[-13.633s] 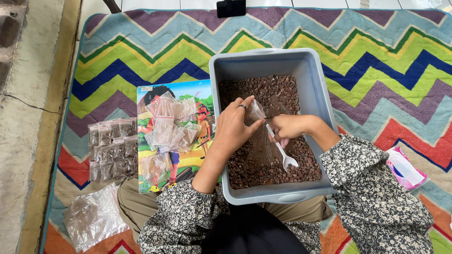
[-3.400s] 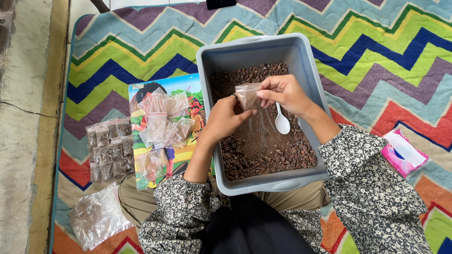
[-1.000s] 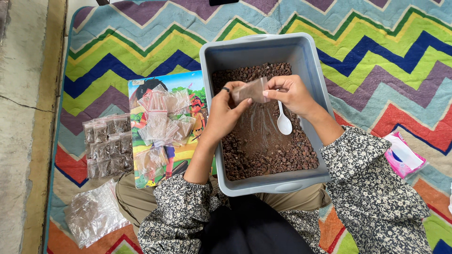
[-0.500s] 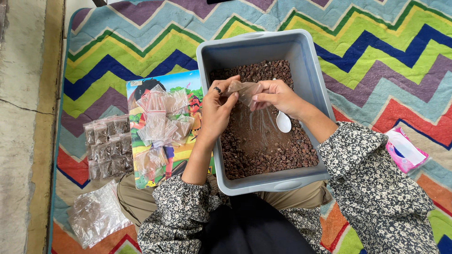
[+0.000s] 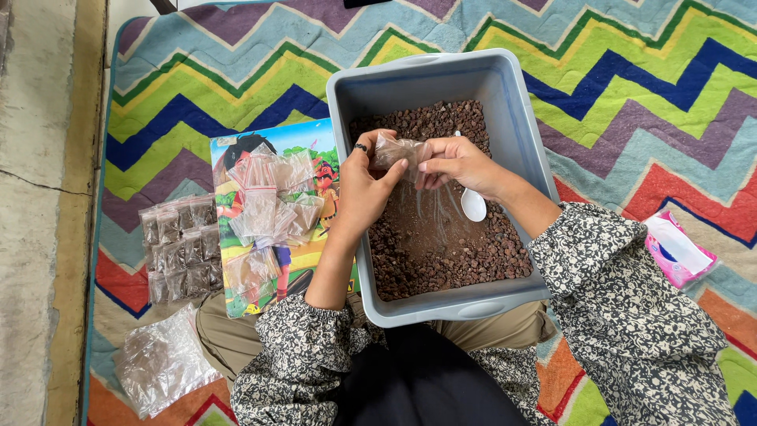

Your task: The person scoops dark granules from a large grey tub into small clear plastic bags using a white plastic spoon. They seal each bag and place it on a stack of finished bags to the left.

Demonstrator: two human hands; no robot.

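Both hands meet over the far half of the grey plastic tub, above the reddish-brown gravel that covers its floor. The left hand and the right hand pinch a small clear bag between them, fingers closed on it from either side; the bag lies crumpled and roughly level, with some of the brown grit inside.

Half a second ago the bag sat at much the same spot over the tub, and the hands have scarcely shifted. A few seconds before that the right hand held the bag higher and more upright by its mouth; now it is folded down between both hands. In the oldest view the right hand was working the white plastic spoon in the gravel; the spoon now lies loose on the gravel just under the right wrist, bowl toward the tub's near edge.

Left of the tub, on the zigzag mat, the picture book keeps its loose heap of empty clear bags. Beyond the book's left edge the filled bags lie in rows as before. A bundle of clear plastic rests near the mat's near left corner, and a pink packet lies toward its right edge.
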